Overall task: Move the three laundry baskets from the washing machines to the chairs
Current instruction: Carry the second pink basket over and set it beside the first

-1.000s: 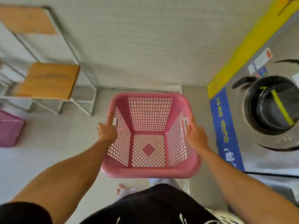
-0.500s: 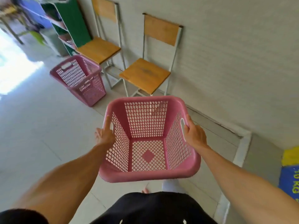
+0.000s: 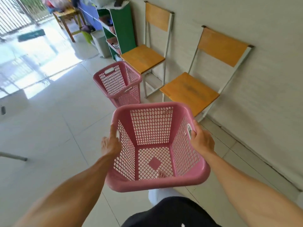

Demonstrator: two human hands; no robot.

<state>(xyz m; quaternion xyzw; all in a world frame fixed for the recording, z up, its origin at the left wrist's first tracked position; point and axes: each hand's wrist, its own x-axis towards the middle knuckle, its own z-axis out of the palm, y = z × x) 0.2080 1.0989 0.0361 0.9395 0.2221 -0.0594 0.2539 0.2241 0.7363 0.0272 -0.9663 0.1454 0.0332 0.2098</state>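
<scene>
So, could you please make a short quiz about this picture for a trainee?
1. True or false: the held basket is empty.
2. Where does the other basket stand? A) on a chair seat B) on the floor beside the far chair C) on a washing machine
3. How many hands grip the held basket?

Key: 1 true. 2 B. 3 two: the left hand and right hand each hold a side handle.
</scene>
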